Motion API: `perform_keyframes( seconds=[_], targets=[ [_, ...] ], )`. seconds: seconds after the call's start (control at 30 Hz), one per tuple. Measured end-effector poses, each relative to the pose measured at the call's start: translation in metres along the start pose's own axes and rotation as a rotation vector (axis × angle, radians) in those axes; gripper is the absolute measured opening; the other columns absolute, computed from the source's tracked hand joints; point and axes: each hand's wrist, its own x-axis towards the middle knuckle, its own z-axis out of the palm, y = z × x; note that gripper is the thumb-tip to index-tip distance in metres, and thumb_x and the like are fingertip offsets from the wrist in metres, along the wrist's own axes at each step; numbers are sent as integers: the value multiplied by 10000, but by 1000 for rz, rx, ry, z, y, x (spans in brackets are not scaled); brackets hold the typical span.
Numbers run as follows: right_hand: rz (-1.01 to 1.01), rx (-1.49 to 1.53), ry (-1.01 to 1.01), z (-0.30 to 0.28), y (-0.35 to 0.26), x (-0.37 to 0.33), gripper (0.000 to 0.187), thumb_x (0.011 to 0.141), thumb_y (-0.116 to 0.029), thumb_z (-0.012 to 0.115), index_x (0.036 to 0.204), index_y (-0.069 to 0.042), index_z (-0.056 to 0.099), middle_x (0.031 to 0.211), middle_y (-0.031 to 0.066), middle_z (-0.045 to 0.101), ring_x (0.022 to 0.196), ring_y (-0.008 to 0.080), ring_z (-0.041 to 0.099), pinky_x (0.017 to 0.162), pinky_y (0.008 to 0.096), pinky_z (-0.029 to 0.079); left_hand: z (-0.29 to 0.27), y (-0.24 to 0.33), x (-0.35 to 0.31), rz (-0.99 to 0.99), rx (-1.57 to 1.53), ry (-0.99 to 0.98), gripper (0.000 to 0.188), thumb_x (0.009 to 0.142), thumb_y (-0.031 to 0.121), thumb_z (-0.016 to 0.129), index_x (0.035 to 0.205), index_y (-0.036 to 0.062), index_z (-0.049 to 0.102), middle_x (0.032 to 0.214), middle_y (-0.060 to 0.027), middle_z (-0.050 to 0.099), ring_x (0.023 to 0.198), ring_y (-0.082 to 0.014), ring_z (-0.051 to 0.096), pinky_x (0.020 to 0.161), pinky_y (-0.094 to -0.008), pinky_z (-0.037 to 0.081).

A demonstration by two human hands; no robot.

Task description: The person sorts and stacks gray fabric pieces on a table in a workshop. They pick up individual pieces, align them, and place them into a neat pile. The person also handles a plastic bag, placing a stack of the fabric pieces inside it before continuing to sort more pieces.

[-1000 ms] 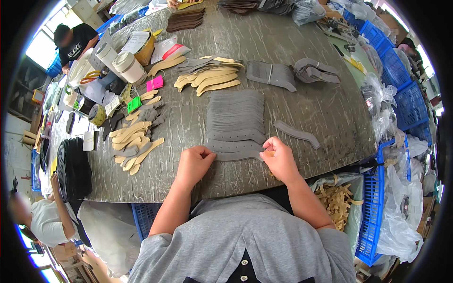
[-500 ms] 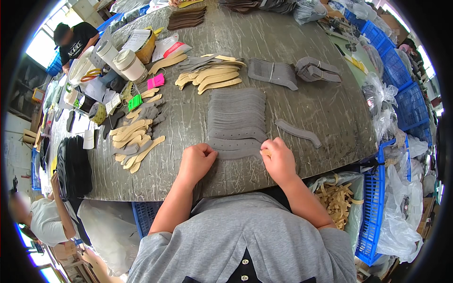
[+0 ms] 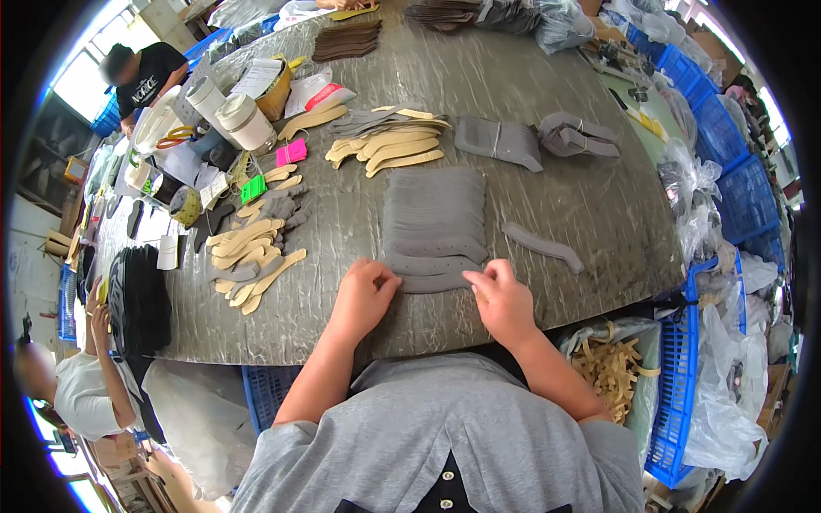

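A long stack of overlapping grey curved strips (image 3: 434, 209) runs up the table in front of me. The strip nearest me (image 3: 434, 283) lies at its front, with small holes showing on the strips just behind. My left hand (image 3: 365, 293) is closed, fingertips pinched at that strip's left end. My right hand (image 3: 503, 301) has its thumb and forefinger at the right end, the other fingers curled. How firmly either hand grips is hard to see. One loose grey strip (image 3: 545, 246) lies to the right of the stack.
Tan and grey strips (image 3: 248, 256) are heaped at left; a tan pile (image 3: 389, 145) and banded grey bundles (image 3: 498, 141) lie farther back. White jars (image 3: 246, 122) stand at back left. A bin of tan scraps (image 3: 605, 372) sits below the right edge. Two people work at left.
My right thumb and forefinger have shifted slightly left onto the strip's end, and a small tan bit seen in that hand no longer shows. The left hand stays at the other end.
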Motion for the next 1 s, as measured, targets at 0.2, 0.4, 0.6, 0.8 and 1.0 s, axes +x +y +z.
perform_keyframes(
  seconds=[0.2, 0.4, 0.6, 0.8, 1.0],
  targets=[
    [188, 428, -35, -14, 4, 8, 191, 823, -88, 732, 996, -22, 684, 853, 132, 684, 765, 249, 676, 677, 319, 517, -13, 25, -6, -343, -421, -59, 136, 827, 60, 743, 803, 13, 617, 693, 0, 603, 545, -56, 508, 487, -224, 397],
    [460, 517, -92, -62, 22, 10, 168, 838, -56, 713, 981, 32, 699, 781, 58, 696, 726, 75, 586, 657, 261, 480, 0, 43, -1, -361, -530, -131, 296, 877, 83, 690, 1090, 15, 497, 716, -28, 620, 524, -64, 511, 462, -226, 402],
    [455, -212, 248, -94, 63, 4, 203, 825, -140, 726, 1009, -58, 712, 880, 102, 664, 778, 263, 655, 698, 368, 520, 0, 42, 1, -167, -680, -185, 481, 955, 283, 627, 1281, -22, 447, 931, -83, 618, 610, -97, 527, 552, -271, 466],
    [127, 485, -89, -41, -35, 9, 142, 805, -75, 702, 936, -23, 713, 889, 162, 688, 784, 326, 670, 694, 380, 526, 13, 79, -5, 450, -119, -259, 861, 833, 634, 586, 1423, 53, 351, 1166, -172, 513, 752, -308, 608, 639, -395, 539],
    [186, 757, -279, -35, -56, 24, 202, 800, -110, 709, 939, 37, 698, 821, 153, 689, 720, 241, 671, 644, 354, 506, 7, 84, -7, 515, -25, -261, 987, 776, 704, 548, 1460, 38, 295, 1198, -188, 491, 826, -366, 641, 650, -428, 558]
  ],
)
